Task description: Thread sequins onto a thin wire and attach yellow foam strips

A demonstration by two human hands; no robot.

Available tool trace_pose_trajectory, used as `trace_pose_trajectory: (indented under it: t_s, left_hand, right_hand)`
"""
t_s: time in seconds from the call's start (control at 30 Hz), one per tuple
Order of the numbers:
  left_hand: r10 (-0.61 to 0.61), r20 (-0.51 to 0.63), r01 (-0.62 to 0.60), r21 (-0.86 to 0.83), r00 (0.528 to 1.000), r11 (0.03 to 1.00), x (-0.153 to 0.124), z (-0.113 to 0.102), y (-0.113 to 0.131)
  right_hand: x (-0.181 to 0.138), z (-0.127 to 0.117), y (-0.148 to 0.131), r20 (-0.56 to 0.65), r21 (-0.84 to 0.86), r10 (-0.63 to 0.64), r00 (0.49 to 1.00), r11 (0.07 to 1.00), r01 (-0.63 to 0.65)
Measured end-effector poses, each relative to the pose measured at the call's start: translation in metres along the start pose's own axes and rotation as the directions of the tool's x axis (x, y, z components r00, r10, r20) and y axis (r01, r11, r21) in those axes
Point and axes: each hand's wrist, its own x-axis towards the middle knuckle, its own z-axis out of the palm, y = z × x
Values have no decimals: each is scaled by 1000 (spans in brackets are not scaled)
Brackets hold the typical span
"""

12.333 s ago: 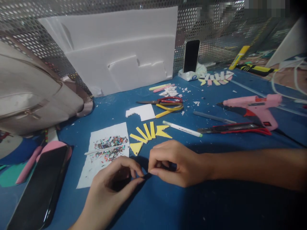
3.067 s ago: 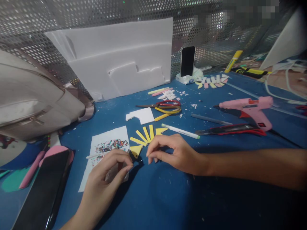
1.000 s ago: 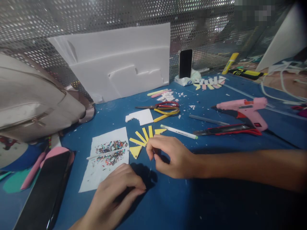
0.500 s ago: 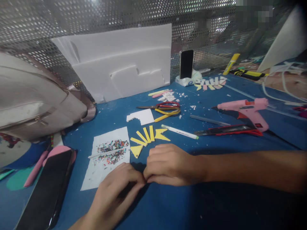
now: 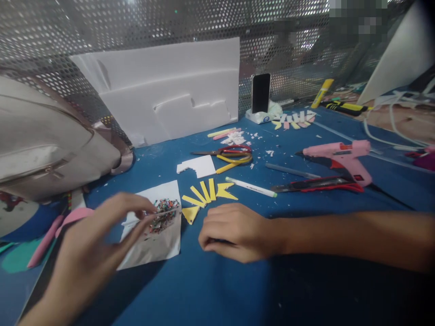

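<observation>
Glitter (image 5: 163, 217) sits heaped on white paper (image 5: 159, 248) at ten o'clock from the closed, curled right hand (image 5: 234, 232); the left hand (image 5: 97, 242), thumb and forefinger near together over it, grip unclear, should pinch lightly without dragging the paper.

Bare left hand (image 5: 89, 248), bare right hand (image 5: 234, 232)

Two hands were over the counter (image 5: 217, 290), the left hand (image 5: 98, 235) at nine o'clock of the right hand (image 5: 234, 231). At twelve o'clock of the right hand lay five yellow foam pieces (image 5: 211, 190): three strips (image 5: 199, 194), one arrow shape (image 5: 224, 192) and one triangle (image 5: 190, 213). Toward two o'clock were one white pen (image 5: 251, 187), one utility knife (image 5: 316, 184), one grey stick (image 5: 292, 170) and one pink glue gun (image 5: 336, 148); at ten o'clock, one glitter-strewn sheet (image 5: 163, 244).
</observation>
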Motion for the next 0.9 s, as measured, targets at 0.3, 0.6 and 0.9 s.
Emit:
trace_pose_trajectory:
  t_s: [0.3, 0.6, 0.9]
  left_hand:
    - [-115, 431, 53, 153, 895, 987, 9, -4, -39]
    - [-184, 513, 96, 192, 838, 977, 2, 4, -45]
    - [-180, 515, 65, 233, 838, 970, 1, 6, -41]
  right_hand:
    - [1, 0, -1, -3, 37, -5, 1000, 999, 5]
    - [0, 0, -1, 1, 36, -9, 1000, 999, 9]
    - [0, 0, 0, 26, 40, -15, 1000, 999, 14]
